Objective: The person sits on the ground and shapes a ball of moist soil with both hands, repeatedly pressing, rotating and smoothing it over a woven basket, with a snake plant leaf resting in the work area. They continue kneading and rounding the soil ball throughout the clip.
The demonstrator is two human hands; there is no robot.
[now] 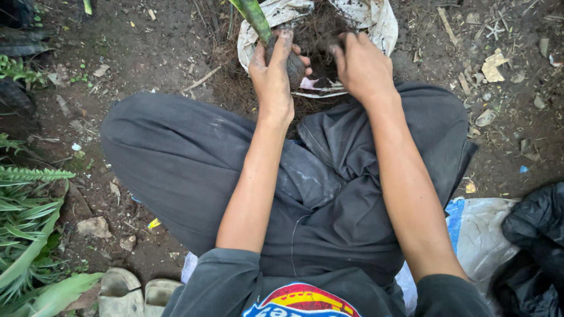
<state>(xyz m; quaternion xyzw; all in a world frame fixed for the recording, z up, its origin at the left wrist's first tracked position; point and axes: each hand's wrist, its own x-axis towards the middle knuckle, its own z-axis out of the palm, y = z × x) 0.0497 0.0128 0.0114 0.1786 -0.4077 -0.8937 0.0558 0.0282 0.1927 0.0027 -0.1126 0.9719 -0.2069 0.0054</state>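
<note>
From my head camera, my left hand (275,67) is wrapped around the base of a green plant stem (254,17), while my right hand (359,66) digs its curled fingers into dark soil (314,35) inside a white sack (376,20) just beyond my knees.

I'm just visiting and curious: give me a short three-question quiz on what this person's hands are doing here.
1. True or false: the left hand grips the base of a green stem.
2. Where is the right hand? A) in the soil inside the white sack; B) on the black bag; C) on the sandals.
3. Fill in: the person sits on the ground with legs in dark ______.

Key
1. True; the fingers wrap the stem's dirty lower end.
2. A; its fingers dig into the dark soil at the sack's mouth.
3. trousers.
</note>
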